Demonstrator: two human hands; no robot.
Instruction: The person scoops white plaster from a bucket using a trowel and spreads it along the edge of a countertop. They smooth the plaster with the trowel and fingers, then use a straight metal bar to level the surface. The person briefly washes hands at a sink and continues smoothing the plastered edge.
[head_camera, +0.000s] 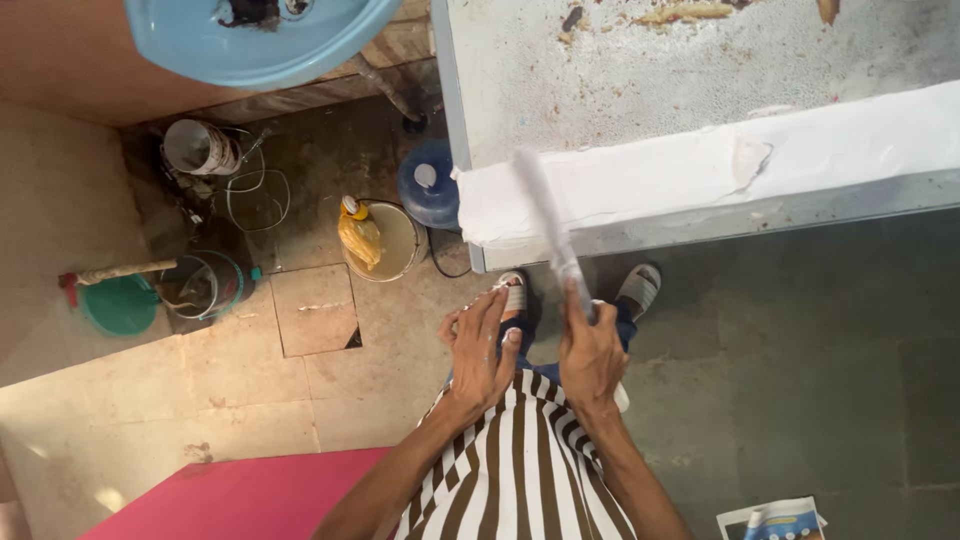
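Down on the left, the left hand is hovering with its grip spread, holding nothing, just beside the right hand, whose grip is closing round the handle of a long white-coated blade. Its tip is rising over the white slab lying along the near edge of the counter. Probably, keeping the blade flat against that edge is helping; open floor is lying right, buckets crowding left.

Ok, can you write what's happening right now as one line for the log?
right hand: grips white-coated blade tool | left hand: open, empty, beside it | tool tip over white strip on table edge | floor: buckets nearby
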